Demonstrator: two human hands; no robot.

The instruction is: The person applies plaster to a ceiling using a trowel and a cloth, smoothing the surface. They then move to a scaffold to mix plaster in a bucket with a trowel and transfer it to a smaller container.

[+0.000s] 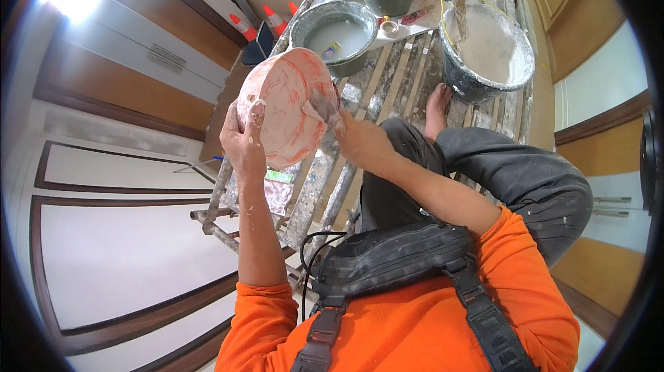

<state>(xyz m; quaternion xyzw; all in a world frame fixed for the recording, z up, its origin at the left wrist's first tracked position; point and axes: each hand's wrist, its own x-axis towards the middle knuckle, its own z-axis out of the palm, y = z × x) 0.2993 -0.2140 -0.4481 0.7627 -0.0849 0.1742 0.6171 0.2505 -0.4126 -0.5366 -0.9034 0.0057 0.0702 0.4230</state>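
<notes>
Plaster-smeared pink bowl (287, 105), likely light, rigid and slippery: left hand (243, 140) fingers clamp its rim; right hand (363, 142) grips a scraper (325, 105) inside it.

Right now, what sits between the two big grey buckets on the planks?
In the head view, between the left bucket and the right bucket lie a tape roll and bare, plaster-spattered planks.

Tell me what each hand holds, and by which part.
The left hand grips the pink, plaster-smeared bowl by its rim. The right hand holds a scraper by its handle, blade against the bowl.
</notes>
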